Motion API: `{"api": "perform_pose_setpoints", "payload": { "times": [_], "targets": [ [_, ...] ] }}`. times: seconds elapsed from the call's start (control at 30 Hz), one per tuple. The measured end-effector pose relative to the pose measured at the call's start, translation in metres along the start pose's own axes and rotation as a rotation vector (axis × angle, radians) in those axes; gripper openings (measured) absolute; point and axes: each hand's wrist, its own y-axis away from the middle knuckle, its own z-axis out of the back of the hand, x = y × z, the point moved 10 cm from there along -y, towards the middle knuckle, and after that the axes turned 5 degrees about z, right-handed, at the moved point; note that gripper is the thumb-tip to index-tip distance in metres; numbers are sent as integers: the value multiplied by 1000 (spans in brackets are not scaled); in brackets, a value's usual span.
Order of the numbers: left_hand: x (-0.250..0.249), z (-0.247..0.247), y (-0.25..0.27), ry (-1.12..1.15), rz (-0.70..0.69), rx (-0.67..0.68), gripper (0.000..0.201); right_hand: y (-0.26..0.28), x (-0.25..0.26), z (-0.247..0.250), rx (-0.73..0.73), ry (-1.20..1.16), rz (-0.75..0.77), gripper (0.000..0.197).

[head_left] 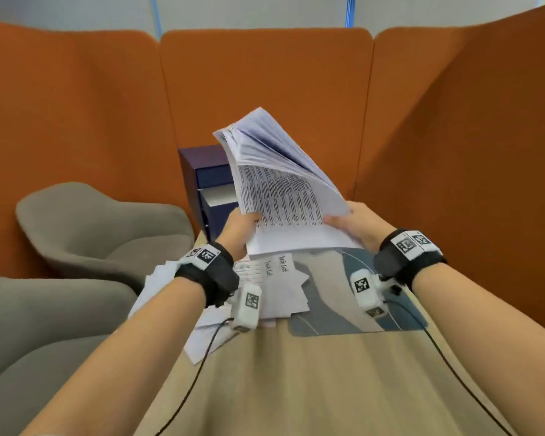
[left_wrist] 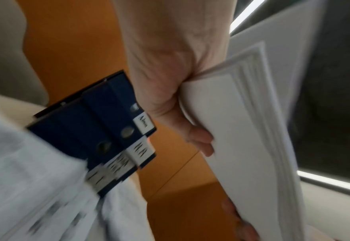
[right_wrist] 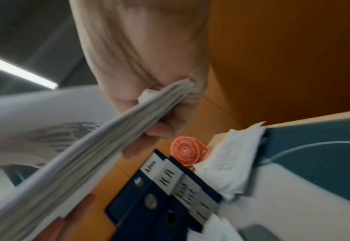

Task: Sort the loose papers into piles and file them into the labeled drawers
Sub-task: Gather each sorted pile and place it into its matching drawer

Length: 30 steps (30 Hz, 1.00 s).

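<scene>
A thick stack of printed papers [head_left: 283,196] is raised above the table, its upper sheets fanned apart. My left hand [head_left: 241,228] grips the stack's lower left edge, thumb on the printed top page. My right hand [head_left: 354,225] pinches the lower right corner. In the left wrist view the left hand [left_wrist: 170,97] curls round the stack [left_wrist: 242,130]. In the right wrist view the right hand [right_wrist: 149,65] clamps the stack's corner [right_wrist: 87,154]. Behind the stack stands a dark blue drawer unit [head_left: 206,174] with white labels [right_wrist: 168,179]. Loose papers [head_left: 280,287] lie scattered on the table under my wrists.
A blue and grey desk mat [head_left: 343,313] lies on the wooden table [head_left: 296,388]. A small orange fan [right_wrist: 185,151] stands beside the drawers. Grey chairs [head_left: 101,228] sit to the left. Orange partition panels [head_left: 265,89] enclose the table.
</scene>
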Motion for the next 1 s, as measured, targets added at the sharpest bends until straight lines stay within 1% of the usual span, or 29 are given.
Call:
{"api": "perform_pose_setpoints", "payload": {
  "times": [0.03, 0.07, 0.1, 0.17, 0.2, 0.23, 0.27, 0.3, 0.37, 0.4, 0.47, 0.53, 0.57, 0.6, 0.63, 0.7, 0.73, 0.8, 0.83, 0.9, 0.93, 0.97, 1.0],
  "targets": [
    [-20, 9, -9, -19, -18, -33, 34, -17, 19, 1, -18, 30, 25, 29],
    [-33, 19, -21, -30, -7, -61, 37, -36, 36, -1, -22, 55, 38, 33],
    [-42, 27, -31, -41, 23, -67, 39, -51, 47, -6, -15, 73, 21, 32],
    [-52, 33, -44, 9, 98, 12, 39, -74, 58, -16, 29, 110, -72, 11],
    [-56, 32, -49, 85, 117, 78, 36, -86, 59, -21, 51, 100, -127, 9],
    [-60, 31, -51, 194, 157, 133, 33, -96, 60, -22, 46, 75, -180, 12],
    [-61, 34, -55, 282, 207, 146, 33, -104, 65, -22, 35, 44, -202, 11],
    [-63, 36, -59, 345, 262, 161, 31, -112, 70, -18, 15, 27, -202, 16],
    [-67, 41, -68, 404, 345, 180, 26, -130, 75, -10, -34, -4, -218, 29],
    [-70, 44, -73, 414, 357, 190, 24, -137, 78, -7, -56, -24, -221, 30],
    [-73, 45, -83, 425, 376, 232, 23, -147, 86, -2, -107, -99, -211, 23],
    [-72, 45, -88, 427, 400, 279, 22, -158, 90, 1, -151, -197, -174, 7],
    [-73, 48, -95, 427, 390, 271, 21, -161, 93, 1, -171, -236, -151, 3],
    [-74, 53, -104, 417, 365, 246, 21, -166, 93, -2, -176, -275, -142, 3],
    [-72, 62, -116, 395, 331, 186, 23, -171, 90, -8, -157, -279, -148, 6],
    [-62, 78, -138, 347, 254, 83, 28, -185, 72, -28, -102, -225, -183, 13],
    [-54, 86, -150, 340, 214, 43, 29, -193, 59, -39, -84, -204, -201, 13],
    [-35, 99, -172, 288, 155, -30, 25, -207, 28, -62, -54, -196, -260, 10],
    [-28, 109, -182, 227, 126, -87, 20, -213, 11, -72, -43, -215, -289, 13],
    [-24, 140, -196, 44, 27, -302, 14, -228, -16, -83, -55, -288, -271, 33],
    [-27, 157, -201, -109, -43, -420, 18, -237, -23, -89, -65, -323, -228, 41],
    [-35, 165, -205, -306, -122, -483, 25, -241, -28, -97, -59, -347, -190, 44],
    [-43, 163, -208, -489, -209, -476, 32, -247, -30, -107, -43, -348, -167, 45]
  ]
}}
